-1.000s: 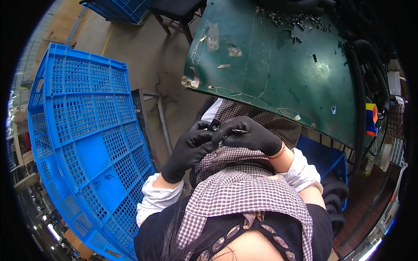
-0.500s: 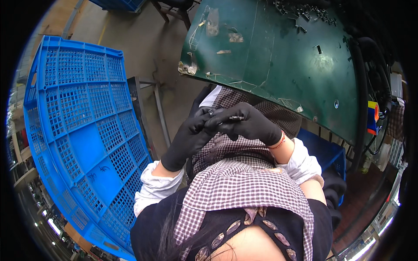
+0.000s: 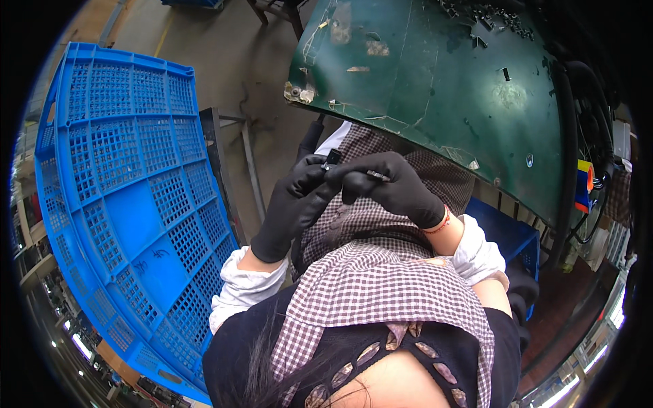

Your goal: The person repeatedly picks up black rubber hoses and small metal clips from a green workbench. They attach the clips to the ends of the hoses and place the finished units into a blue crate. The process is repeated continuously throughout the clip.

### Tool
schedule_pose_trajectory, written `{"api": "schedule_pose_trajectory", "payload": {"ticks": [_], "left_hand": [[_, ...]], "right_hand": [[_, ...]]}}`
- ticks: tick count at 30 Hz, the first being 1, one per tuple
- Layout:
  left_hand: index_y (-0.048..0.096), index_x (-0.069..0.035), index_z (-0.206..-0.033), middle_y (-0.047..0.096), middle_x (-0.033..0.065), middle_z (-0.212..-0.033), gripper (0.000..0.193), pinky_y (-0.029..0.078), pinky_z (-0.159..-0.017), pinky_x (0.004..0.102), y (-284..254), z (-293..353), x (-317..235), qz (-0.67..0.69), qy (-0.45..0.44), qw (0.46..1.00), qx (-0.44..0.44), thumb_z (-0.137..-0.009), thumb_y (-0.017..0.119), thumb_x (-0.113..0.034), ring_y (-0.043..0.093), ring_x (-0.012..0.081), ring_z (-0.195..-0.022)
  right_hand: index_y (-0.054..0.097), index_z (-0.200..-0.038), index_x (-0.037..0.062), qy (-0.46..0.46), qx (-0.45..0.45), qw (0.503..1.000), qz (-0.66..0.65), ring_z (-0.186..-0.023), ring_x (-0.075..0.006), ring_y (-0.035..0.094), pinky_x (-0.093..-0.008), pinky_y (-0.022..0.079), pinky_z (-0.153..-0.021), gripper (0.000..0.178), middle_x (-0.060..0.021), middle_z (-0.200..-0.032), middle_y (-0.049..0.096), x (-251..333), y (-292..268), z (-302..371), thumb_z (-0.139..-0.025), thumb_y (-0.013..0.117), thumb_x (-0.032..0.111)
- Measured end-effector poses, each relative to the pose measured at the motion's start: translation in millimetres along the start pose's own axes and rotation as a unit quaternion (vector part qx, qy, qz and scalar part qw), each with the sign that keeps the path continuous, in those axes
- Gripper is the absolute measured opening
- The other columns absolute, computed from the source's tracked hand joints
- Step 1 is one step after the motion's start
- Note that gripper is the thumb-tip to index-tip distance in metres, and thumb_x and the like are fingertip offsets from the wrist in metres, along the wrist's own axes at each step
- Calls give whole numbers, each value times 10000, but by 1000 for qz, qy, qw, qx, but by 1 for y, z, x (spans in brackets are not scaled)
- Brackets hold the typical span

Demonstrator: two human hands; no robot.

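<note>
Both my hands wear black gloves and meet above my checked apron, close to the table's near edge. My left hand (image 3: 289, 207) is closed, pinching a small black part (image 3: 333, 156) that sticks up from its fingertips. A small shiny spot shows just under that part. Curled beside it, my right hand (image 3: 401, 190) grips a thin, dark, slim piece with a pale glint (image 3: 378, 175); the fingers hide most of it and its kind is unclear. The right fingertips reach to the left ones at the black part; whether they touch it is hard to see.
A green table (image 3: 408, 88) with worn patches stands ahead. Many small black parts (image 3: 500, 20) lie at its far side, and a single one (image 3: 506, 73) lies nearer. A large blue plastic crate (image 3: 136, 211) stands at my left, a blue bin (image 3: 500, 228) low at right.
The small black part now stands up out of my left fingertips, where before it was mostly hidden. My right hand has shifted slightly and its index finger is straighter.
</note>
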State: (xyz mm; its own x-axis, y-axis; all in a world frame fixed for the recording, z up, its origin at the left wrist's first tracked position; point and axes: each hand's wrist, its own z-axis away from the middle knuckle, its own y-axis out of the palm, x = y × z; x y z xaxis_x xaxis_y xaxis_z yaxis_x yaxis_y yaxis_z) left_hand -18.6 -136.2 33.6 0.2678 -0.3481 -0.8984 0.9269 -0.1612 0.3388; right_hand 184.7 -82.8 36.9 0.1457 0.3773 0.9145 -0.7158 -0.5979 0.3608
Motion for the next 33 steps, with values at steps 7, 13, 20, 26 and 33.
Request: {"api": "schedule_pose_trajectory", "payload": {"ticks": [7, 13, 20, 26, 33], "left_hand": [[670, -9, -1053, 600, 114, -1114, 231, 503, -761, 303, 8, -7, 15, -230, 139, 958, -99, -837, 722, -70, 625, 199, -937], [669, -68, -1058, 640, 154, -1065, 353, 527, -746, 382, 18, -7, 12, -479, 291, 824, -85, -715, 755, -79, 656, 324, -879], [688, -64, -1035, 649, 147, -1073, 313, 518, -721, 380, 26, 2, 11, -535, 284, 793, -64, -742, 744, -158, 652, 272, -839], [624, -5, -1083, 652, 159, -1057, 279, 533, -761, 327, 26, 11, 19, -311, 49, 948, -56, -819, 706, -40, 673, 222, -884], [618, 25, -1082, 655, 163, -1025, 284, 531, -751, 327, 30, 7, 18, -373, 160, 910, -90, -830, 703, -73, 671, 239, -888]], "right_hand": [[668, -1049, -21, 80, -104, 964, 232, -743, -99, 629, -247, 514, -706, 205, -50, -822, 682, 18, 1, 1, -893, 649, 112], [667, -925, -60, 120, -101, 923, 352, -611, -119, 569, -313, 472, -590, 381, -133, -704, 657, 14, -1, 4, -789, 783, 277], [692, -944, -17, 104, -87, 941, 311, -624, -204, 645, -341, 491, -601, 467, -152, -730, 670, 4, -4, 18, -756, 800, 396], [701, -941, -22, 84, -126, 954, 259, -663, -79, 620, -268, 497, -617, 309, -85, -759, 700, 18, -17, 22, -801, 794, 237], [695, -947, -30, 36, -33, 979, 198, -668, -58, 566, -244, 485, -631, 253, -29, -762, 691, 15, -26, 8, -818, 779, 171]]}}
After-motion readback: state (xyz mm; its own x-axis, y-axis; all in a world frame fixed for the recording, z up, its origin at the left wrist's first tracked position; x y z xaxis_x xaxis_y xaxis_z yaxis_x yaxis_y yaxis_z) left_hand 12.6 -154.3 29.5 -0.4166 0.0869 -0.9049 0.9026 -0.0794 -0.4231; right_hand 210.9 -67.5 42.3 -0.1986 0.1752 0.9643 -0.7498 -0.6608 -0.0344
